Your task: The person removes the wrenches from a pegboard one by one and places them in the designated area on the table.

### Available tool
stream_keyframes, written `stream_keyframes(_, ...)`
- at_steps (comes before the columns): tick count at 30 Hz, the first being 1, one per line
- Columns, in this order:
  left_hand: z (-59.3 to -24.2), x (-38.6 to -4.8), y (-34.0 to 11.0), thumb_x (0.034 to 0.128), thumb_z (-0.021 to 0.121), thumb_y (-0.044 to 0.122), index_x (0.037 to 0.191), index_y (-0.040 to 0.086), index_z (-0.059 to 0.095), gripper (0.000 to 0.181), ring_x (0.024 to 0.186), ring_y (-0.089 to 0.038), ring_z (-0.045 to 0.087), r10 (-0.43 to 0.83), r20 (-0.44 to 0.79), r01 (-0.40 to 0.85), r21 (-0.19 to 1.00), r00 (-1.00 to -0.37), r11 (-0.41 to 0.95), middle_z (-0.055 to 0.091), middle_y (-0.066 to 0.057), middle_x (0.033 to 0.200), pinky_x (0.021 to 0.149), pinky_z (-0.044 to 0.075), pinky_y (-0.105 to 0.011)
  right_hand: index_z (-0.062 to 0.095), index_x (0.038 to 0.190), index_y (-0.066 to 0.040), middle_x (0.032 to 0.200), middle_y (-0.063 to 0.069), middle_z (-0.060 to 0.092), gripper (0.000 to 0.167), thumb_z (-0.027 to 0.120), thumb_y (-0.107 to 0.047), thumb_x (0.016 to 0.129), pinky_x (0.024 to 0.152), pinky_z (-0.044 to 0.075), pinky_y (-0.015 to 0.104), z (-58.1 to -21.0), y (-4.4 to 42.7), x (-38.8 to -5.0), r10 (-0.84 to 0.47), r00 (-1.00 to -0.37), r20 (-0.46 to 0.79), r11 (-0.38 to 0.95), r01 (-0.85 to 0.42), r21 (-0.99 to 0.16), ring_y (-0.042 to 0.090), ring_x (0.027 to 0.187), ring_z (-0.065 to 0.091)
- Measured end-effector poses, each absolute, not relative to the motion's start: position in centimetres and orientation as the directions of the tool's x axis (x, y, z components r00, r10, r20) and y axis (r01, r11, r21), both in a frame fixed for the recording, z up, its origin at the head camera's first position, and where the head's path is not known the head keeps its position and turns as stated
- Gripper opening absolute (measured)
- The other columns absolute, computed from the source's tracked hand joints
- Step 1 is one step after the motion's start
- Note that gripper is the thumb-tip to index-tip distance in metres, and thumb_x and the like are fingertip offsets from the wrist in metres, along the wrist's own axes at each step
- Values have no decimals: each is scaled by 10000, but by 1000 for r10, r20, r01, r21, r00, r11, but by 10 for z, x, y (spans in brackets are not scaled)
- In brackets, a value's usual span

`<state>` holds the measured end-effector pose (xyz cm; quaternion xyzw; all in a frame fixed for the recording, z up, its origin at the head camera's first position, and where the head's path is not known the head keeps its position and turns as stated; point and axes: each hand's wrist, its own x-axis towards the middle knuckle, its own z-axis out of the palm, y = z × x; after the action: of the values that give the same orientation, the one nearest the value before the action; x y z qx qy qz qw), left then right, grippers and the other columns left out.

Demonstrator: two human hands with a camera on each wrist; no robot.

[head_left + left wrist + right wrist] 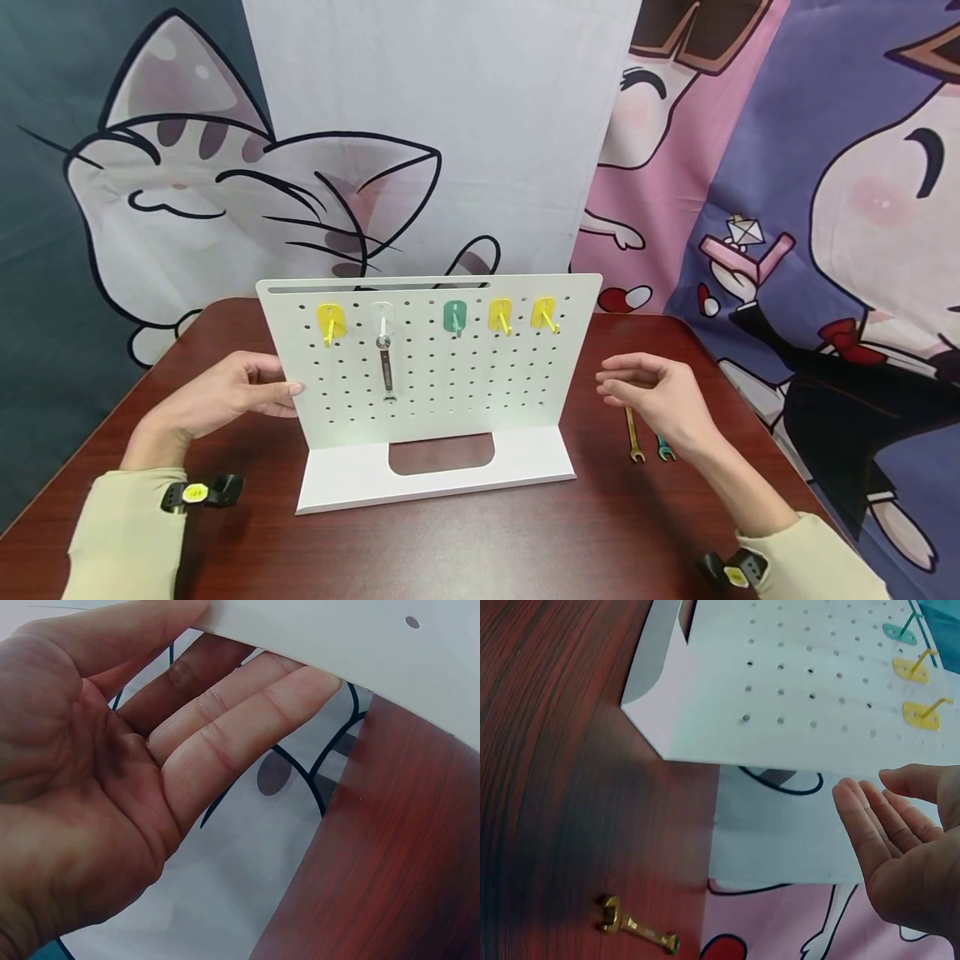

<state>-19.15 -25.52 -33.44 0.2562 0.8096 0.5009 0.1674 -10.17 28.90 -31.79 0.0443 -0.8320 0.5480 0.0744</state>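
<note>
A white pegboard (442, 423) stands upright on its flat base. My left hand (236, 387) holds its left edge, thumb on the front face and fingers behind; the left wrist view shows the fingers (240, 727) against the back of the edge. Off the right edge, my right hand (660, 396) hovers with nothing in it, fingers loosely bent. A silver wrench (387, 371) hangs from a white hook (383, 315). On the table below my right hand lie a gold wrench (633, 437) and a teal wrench (665, 450), both partly hidden in the head view.
Along the board's upper part are a yellow hook (331, 321) at left, a green hook (454, 317), and two more yellow hooks (500, 315) at right. The board stands on a dark red wooden table (450, 550). Behind hangs a cartoon-printed cloth (450, 100).
</note>
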Motion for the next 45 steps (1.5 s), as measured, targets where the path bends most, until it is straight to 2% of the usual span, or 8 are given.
stream_keyframes(12, -336, -192, -257, 1032, 675, 93, 1382, -98, 614, 404, 1005, -221, 797, 606, 12, 263, 907, -795, 328, 766, -169, 1241, 851, 649, -328, 660, 1261, 101, 1088, -51, 805, 332, 743, 33, 947, 825, 653, 373, -311, 269, -95, -99, -975, 201, 288, -221, -932, 184, 942, 807)
stream_keyframes(16, -337, -192, -257, 1032, 675, 94, 1388, -95, 611, 409, 1009, -214, 795, 608, 11, 264, 907, -794, 328, 766, -164, 1245, 851, 649, -327, 606, 1324, 141, 1121, 23, 807, 415, 742, 39, 945, 836, 650, 379, -309, 263, -94, -108, -978, 180, 257, -203, -945, 169, 949, 805)
stream_keyframes(19, -337, -192, -257, 1031, 678, 101, 1389, -93, 612, 413, 1007, -209, 795, 604, 8, 263, 905, -797, 334, 752, -203, 1256, 848, 650, -326, 568, 1367, 152, 1166, 125, 793, 468, 739, 48, 944, 849, 648, 378, -308, 257, -94, -113, -979, 171, 236, -193, -952, 171, 965, 803)
stream_keyframes(24, -336, -191, -256, 1031, 681, 107, 1392, -95, 608, 421, 1007, -206, 795, 601, 7, 266, 901, -799, 343, 725, -270, 1272, 852, 651, -340, 577, 1377, 134, 1200, 230, 764, 468, 733, 49, 944, 861, 647, 374, -305, 246, -95, -128, -974, 186, 233, -212, -949, 175, 985, 801)
stream_keyframes(30, -336, -191, -256, 1029, 685, 111, 1397, -89, 608, 426, 1014, -201, 793, 598, 5, 264, 900, -802, 347, 717, -279, 1283, 856, 650, -339, 586, 1379, 124, 1240, 313, 722, 466, 726, 60, 939, 860, 647, 367, -305, 233, -97, -156, -968, 197, 213, -228, -950, 174, 994, 801)
stream_keyframes(37, -335, -191, -256, 1025, 692, 118, 1389, -82, 619, 422, 1010, -209, 794, 589, -3, 255, 899, -808, 355, 722, -273, 1277, 854, 644, -312, 587, 1388, 115, 1246, 334, 712, 479, 719, 83, 928, 862, 649, 380, -306, 220, -100, -182, -964, 196, 189, -229, -955, 204, 1008, 801)
stream_keyframes(45, -336, -191, -256, 1027, 687, 112, 1392, -84, 615, 420, 1012, -206, 793, 596, 7, 263, 901, -803, 344, 728, -262, 1272, 847, 649, -324, 590, 1388, 110, 1270, 350, 694, 473, 696, 108, 927, 869, 649, 392, -304, 204, -104, -222, -952, 211, 146, -246, -958, 160, 998, 798)
